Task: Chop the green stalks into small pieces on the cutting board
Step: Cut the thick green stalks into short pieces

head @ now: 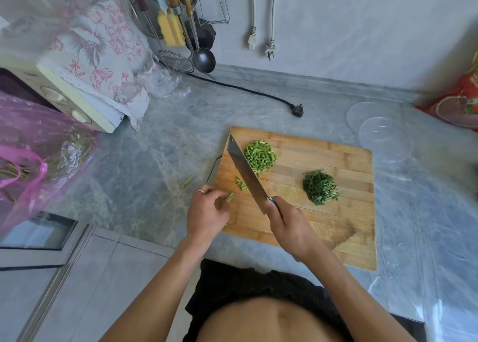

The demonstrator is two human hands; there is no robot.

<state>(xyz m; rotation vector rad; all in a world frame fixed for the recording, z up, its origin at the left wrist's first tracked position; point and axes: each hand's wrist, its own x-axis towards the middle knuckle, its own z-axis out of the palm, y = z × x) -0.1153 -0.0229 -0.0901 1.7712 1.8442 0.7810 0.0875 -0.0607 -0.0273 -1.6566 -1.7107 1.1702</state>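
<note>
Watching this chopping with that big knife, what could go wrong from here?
The left hand pinches only a short stub of stalks close beside the knife, so fingertips could get nicked on a later cut. The cutting is happening near the left edge of the cutting board; one stalk piece already lies on the counter, and more may roll off. The chopped pile sits right against the blade and could scatter.

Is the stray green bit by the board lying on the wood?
No, the stray stalk piece lies on the counter, left of the cutting board.
</note>
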